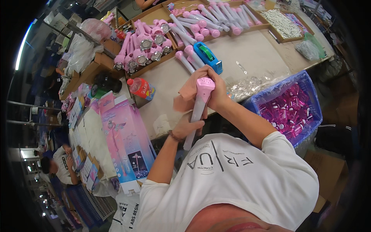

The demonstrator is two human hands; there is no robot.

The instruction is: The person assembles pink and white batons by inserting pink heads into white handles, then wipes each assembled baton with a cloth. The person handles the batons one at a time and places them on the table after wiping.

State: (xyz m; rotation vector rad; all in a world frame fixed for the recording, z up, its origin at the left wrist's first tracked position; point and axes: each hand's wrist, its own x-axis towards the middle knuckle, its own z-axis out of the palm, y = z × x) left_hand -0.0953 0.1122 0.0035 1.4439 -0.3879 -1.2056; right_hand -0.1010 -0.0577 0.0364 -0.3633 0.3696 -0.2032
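I hold a pink and white toy wand (199, 106) upright over the table edge. My left hand (187, 125) grips its white handle low down. My right hand (213, 88) wraps around the pink head at the top and also holds a peach-coloured cloth (188, 93) against it. The wand's lower end hangs below the table edge, in front of my white T-shirt.
A blue tape dispenser (208, 57) and loose wands (186, 58) lie just beyond my hands. Cardboard trays hold more pink wands (147, 46). A blue crate (288, 108) of magenta parts is at right. Pink boxes (125, 143) and a red bottle (142, 88) are at left. Another person (58, 164) sits far left.
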